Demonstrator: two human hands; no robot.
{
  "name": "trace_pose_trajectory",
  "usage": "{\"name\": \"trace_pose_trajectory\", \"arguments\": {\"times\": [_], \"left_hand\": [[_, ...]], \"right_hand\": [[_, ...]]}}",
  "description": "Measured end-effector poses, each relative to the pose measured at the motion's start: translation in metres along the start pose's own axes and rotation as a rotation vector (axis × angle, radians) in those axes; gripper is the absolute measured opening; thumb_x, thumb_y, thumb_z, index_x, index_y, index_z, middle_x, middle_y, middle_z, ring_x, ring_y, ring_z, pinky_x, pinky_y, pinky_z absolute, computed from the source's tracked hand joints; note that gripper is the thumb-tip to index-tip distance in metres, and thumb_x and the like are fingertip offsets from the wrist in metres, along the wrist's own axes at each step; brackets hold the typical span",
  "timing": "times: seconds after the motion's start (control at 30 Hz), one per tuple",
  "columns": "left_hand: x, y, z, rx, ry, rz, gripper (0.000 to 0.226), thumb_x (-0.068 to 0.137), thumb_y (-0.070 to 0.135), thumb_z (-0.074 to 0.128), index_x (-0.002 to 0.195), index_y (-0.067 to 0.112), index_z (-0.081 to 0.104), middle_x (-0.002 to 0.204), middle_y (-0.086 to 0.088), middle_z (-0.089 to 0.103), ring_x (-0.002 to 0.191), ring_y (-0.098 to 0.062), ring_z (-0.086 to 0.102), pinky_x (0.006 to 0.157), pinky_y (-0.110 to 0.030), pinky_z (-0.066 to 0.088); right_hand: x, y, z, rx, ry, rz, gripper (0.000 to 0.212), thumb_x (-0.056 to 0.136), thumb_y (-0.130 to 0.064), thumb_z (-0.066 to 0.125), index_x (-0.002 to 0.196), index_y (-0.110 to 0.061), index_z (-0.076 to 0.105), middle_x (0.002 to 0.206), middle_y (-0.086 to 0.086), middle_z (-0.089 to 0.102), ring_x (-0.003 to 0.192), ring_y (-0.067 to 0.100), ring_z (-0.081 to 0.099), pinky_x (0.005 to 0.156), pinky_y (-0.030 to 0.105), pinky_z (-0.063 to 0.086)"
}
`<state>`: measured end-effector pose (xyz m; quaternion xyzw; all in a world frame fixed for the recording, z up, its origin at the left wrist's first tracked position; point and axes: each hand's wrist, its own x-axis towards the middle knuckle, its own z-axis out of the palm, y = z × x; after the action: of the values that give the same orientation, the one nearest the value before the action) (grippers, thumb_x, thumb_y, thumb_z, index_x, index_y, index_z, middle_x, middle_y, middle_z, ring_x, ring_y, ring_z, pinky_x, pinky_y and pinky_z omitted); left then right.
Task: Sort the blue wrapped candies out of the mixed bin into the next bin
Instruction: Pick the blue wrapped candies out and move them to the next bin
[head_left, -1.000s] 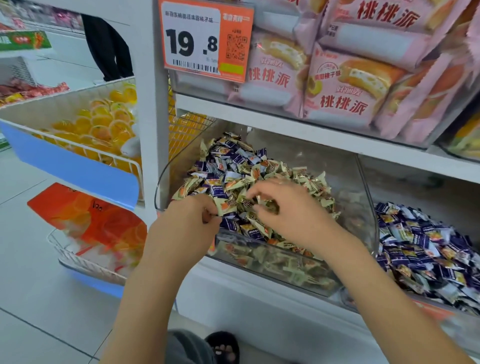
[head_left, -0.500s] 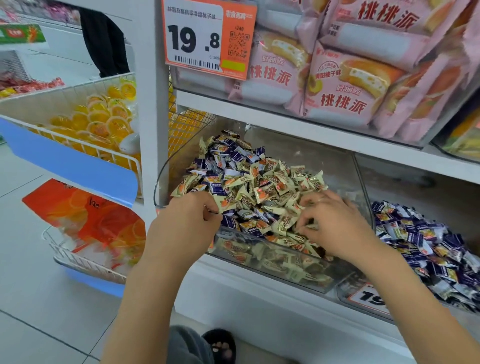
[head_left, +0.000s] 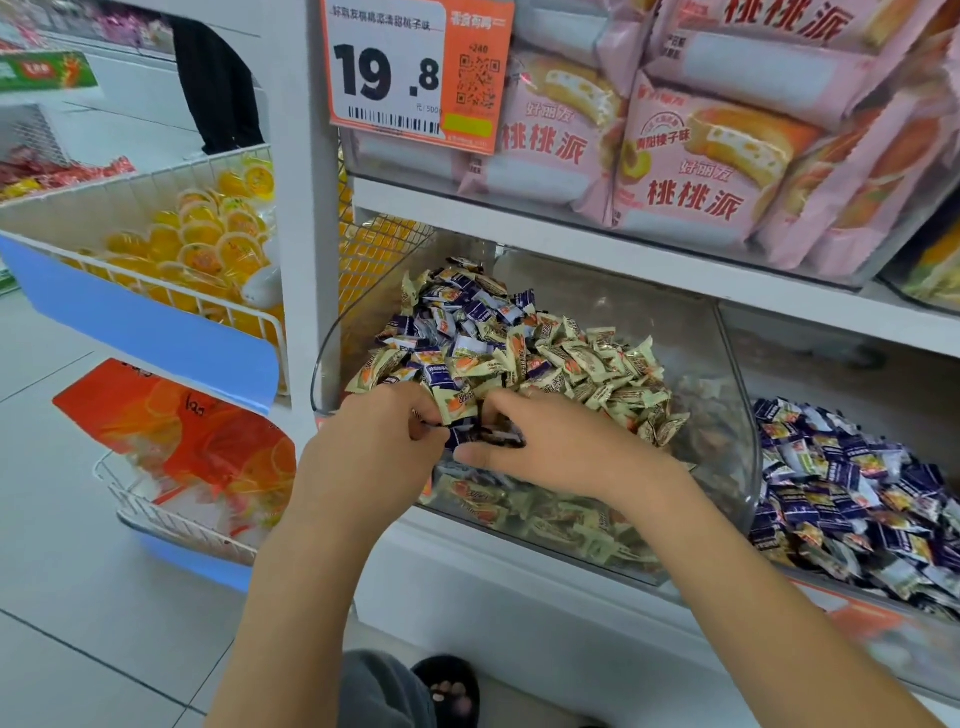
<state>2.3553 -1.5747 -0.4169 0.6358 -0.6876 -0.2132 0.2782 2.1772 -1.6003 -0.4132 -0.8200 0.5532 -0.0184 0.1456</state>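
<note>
My left hand (head_left: 374, 447) and right hand (head_left: 550, 447) meet at the mixed bin's (head_left: 727, 415) front edge, fingers curled, pinching blue candies (head_left: 483, 434) gathered for the next bin (head_left: 883, 618) rightward.

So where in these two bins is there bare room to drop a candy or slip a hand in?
Mixed bin: bare at the back right, between the pile and the right wall; front left is crowded by both hands. Next bin: bare behind the blue candies.
</note>
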Motion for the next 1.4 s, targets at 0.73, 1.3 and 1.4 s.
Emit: {"name": "trace_pose_trajectory", "arguments": {"times": [0.73, 1.3, 1.4], "left_hand": [[0.0, 0.001, 0.001, -0.003, -0.034, 0.041, 0.009, 0.085, 0.027, 0.063, 0.094, 0.024, 0.066, 0.087, 0.005, 0.067, 0.084, -0.02, 0.061, 0.077, -0.04, 0.053], [0.004, 0.0, 0.013, 0.261, -0.235, 0.195, 0.033, 0.091, 0.028, 0.05, 0.121, 0.038, 0.058, 0.104, 0.001, 0.055, 0.114, -0.029, 0.044, 0.097, -0.042, 0.038], [0.005, 0.001, 0.012, 0.236, -0.226, 0.218, 0.028, 0.087, 0.025, 0.058, 0.112, 0.037, 0.064, 0.103, 0.003, 0.053, 0.107, -0.027, 0.047, 0.089, -0.044, 0.046]], "right_hand": [[-0.028, 0.005, 0.019, 0.199, 0.063, -0.006, 0.047, 0.085, -0.06, 0.05, 0.126, -0.037, 0.052, 0.113, -0.003, 0.06, 0.101, 0.016, 0.052, 0.08, 0.03, 0.045], [-0.037, 0.014, 0.015, 0.273, 0.077, 0.01, 0.046, 0.077, -0.073, 0.038, 0.107, -0.042, 0.057, 0.102, -0.01, 0.066, 0.089, 0.013, 0.061, 0.081, 0.034, 0.051], [-0.041, 0.019, 0.014, 0.373, 0.166, 0.066, 0.044, 0.075, -0.07, 0.04, 0.097, -0.039, 0.062, 0.084, -0.019, 0.062, 0.069, -0.005, 0.054, 0.065, 0.02, 0.044]]}}
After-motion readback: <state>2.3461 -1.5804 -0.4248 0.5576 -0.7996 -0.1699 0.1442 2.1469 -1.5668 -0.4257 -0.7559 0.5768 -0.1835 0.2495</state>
